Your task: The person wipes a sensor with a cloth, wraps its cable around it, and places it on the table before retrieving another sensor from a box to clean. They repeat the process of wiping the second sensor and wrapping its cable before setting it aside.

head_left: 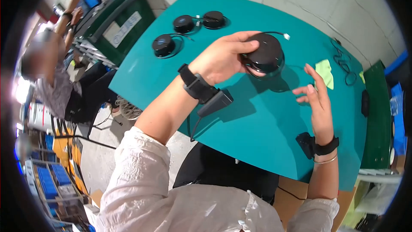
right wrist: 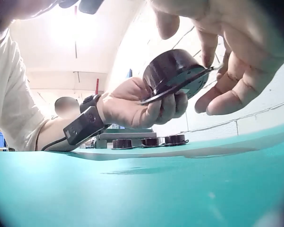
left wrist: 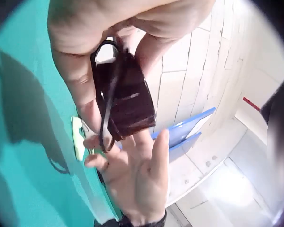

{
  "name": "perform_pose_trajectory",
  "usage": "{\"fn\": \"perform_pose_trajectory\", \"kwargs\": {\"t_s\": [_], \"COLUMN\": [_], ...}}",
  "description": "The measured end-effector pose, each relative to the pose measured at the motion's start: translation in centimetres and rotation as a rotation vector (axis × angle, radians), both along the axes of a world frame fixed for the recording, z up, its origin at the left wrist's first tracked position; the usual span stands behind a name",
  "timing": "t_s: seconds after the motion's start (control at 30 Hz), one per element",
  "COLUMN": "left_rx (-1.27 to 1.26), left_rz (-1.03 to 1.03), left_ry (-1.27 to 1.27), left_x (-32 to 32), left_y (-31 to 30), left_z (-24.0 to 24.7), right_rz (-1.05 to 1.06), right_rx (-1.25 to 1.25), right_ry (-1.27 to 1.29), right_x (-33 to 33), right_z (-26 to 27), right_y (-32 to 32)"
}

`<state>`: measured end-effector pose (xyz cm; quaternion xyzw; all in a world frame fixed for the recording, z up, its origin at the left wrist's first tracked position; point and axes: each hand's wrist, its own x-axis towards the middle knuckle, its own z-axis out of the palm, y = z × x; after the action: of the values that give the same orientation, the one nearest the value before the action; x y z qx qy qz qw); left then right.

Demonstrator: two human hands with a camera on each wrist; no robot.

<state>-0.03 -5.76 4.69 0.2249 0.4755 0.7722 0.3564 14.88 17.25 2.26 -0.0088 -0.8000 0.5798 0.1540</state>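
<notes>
My left hand grips a glossy black round device above the table, thumb on its top face and fingers beneath. A thin black cable loops around the device's side and ends in a white connector at its far side. In the left wrist view the device is seen edge-on between thumb and fingers. My right hand is held up to the right of the device, apart from it, with its fingers loosely spread. The right wrist view shows these fingers in front of the device, whose underside partly shows.
Three similar black devices with cables, one of them nearest, sit on the green table at the far left. A yellow-green cloth and a coiled black cable lie at the right. Another person sits beyond the left edge.
</notes>
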Motion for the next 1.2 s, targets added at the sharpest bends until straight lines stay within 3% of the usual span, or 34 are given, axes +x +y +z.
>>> {"fn": "perform_pose_trajectory", "kwargs": {"t_s": [0.1, 0.2, 0.33, 0.53, 0.6, 0.73, 0.8, 0.87, 0.9, 0.93, 0.97, 1.07, 1.13, 1.2], "left_rx": [0.043, -0.081, -0.164, -0.518, -0.733, -0.976, -1.538, -1.402, -1.361, -1.193, -1.006, -0.592, -0.271, -0.088], "left_rz": [0.138, 0.356, 0.536, 0.725, 0.820, 0.790, 0.750, 0.874, 0.855, 0.720, 0.744, 0.464, 0.105, -0.111], "left_ry": [0.061, 0.095, -0.026, 0.034, 0.188, 0.449, 0.886, 0.852, 0.967, 0.626, 0.840, 0.593, 0.431, 0.466], "left_x": [-0.5, -0.3, -0.9, -2.3, -3.4, -5.3, -5.2, -6.8, -5.7, -2.3, -1.7, 1.9, 5.0, 4.4], "left_y": [-5.8, -13.0, -21.4, -24.5, -24.8, -25.9, -25.5, -27.1, -26.1, -22.2, -21.5, -15.1, -10.4, -8.1], "left_z": [0.3, 0.6, -1.3, -4.5, -5.3, -6.1, -5.7, -7.1, -5.3, -0.7, -0.1, 5.3, 7.5, 7.2], "right_rz": [0.008, 0.031, 0.067, 0.042, 0.010, -0.029, 0.017, 0.028, 0.021, 0.026, 0.033, -0.034, -0.162, -0.331], "right_rx": [-0.048, -0.015, 0.050, -0.085, -0.105, -0.135, -0.087, -0.154, -0.203, -0.262, -0.254, -0.070, 0.096, 0.177], "right_ry": [-0.029, -0.032, -0.035, -0.094, -0.086, -0.016, 0.001, 0.017, 0.017, 0.033, 0.034, 0.210, 0.275, 0.295], "right_x": [0.2, 0.3, 0.3, -0.2, -0.2, -0.3, -0.2, 0.2, 0.7, 1.1, 1.7, 4.9, 9.2, 14.3], "right_z": [0.1, 0.0, -0.6, -0.7, -0.5, -0.8, -0.9, -0.2, 0.6, 1.8, 2.9, 5.6, 7.0, 7.2], "right_y": [0.0, -0.3, -0.4, 0.5, 0.5, 0.4, 0.7, 0.5, 0.2, 0.0, 0.1, 1.0, 2.9, 5.6]}}
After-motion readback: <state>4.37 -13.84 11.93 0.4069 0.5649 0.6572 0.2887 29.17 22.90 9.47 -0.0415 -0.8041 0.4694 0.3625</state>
